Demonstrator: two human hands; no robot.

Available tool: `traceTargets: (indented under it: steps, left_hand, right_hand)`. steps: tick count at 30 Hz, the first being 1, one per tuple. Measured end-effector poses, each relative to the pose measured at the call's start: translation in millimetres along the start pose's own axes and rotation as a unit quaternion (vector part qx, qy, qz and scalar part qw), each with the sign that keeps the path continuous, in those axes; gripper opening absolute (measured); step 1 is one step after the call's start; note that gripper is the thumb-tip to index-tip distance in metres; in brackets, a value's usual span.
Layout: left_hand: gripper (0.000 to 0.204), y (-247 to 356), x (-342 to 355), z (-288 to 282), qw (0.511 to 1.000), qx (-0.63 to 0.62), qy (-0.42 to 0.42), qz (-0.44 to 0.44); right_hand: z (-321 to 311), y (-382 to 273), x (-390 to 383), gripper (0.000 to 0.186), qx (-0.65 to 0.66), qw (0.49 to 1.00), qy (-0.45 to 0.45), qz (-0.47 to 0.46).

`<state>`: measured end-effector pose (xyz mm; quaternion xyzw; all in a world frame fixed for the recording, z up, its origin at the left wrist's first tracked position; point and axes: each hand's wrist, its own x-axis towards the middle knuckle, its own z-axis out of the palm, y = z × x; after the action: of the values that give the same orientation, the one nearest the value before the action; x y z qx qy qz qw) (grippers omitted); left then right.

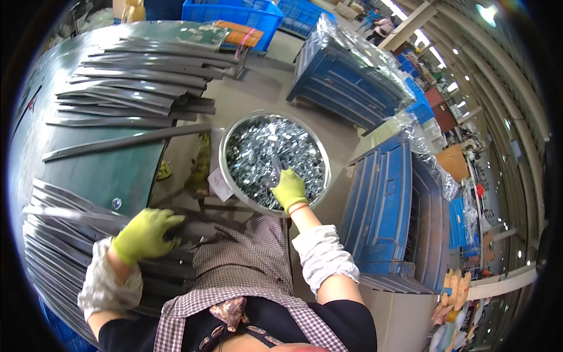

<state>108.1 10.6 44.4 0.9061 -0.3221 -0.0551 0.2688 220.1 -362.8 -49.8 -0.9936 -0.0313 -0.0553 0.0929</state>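
Looking down from the head cam: green table (105, 170) crowded with grey metal strips (135, 82), bare only mid-table. Left hand (146, 233) lies curled on the near strip stack (58, 234). Right hand (288, 189) digs into the round basin (234, 126) of small shiny parts (264, 146), fingers bunched.

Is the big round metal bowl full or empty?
Nearly full. The round metal bowl holds a heap of small shiny metal pieces almost up to its rim, and the right hand reaches into them.
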Motion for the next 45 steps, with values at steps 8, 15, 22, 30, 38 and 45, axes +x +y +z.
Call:
traceTargets:
  steps: [8, 15, 22, 30, 38, 45]
  left_hand:
    - [0.048, 14.0, -73.3, -30.0, 0.975, -0.018, -0.207, -0.078]
    - [0.033, -60.1, 6.4, -49.4, 0.997, 0.017, 0.046, -0.065]
    - [0.061, -175.3, 59.2, 14.2, 0.912, 0.333, 0.162, -0.177]
    - [0.052, -158.8, 66.0, 4.9, 0.919, 0.310, 0.133, -0.206]
    - [0.061, -178.4, 36.0, -2.7, 0.934, 0.265, 0.182, -0.157]
    - [0.056, -187.4, 6.5, -28.8, 0.945, 0.249, 0.074, -0.199]
  right_hand:
    - [9.9, 20.7, 35.2, 0.029, -0.032, 0.996, -0.082, 0.036]
    - [-8.3, 21.0, 17.3, 0.018, 0.091, 0.994, 0.027, 0.058]
    - [24.8, 64.3, 9.4, 0.010, 0.515, 0.843, 0.009, 0.152]
    - [-13.0, 61.9, -0.1, 0.007, 0.689, 0.682, -0.078, 0.231]
    - [-1.2, 58.8, -1.1, 0.016, 0.603, 0.769, -0.106, 0.182]
    - [-11.1, 40.2, -4.5, 0.018, 0.551, 0.806, -0.097, 0.190]
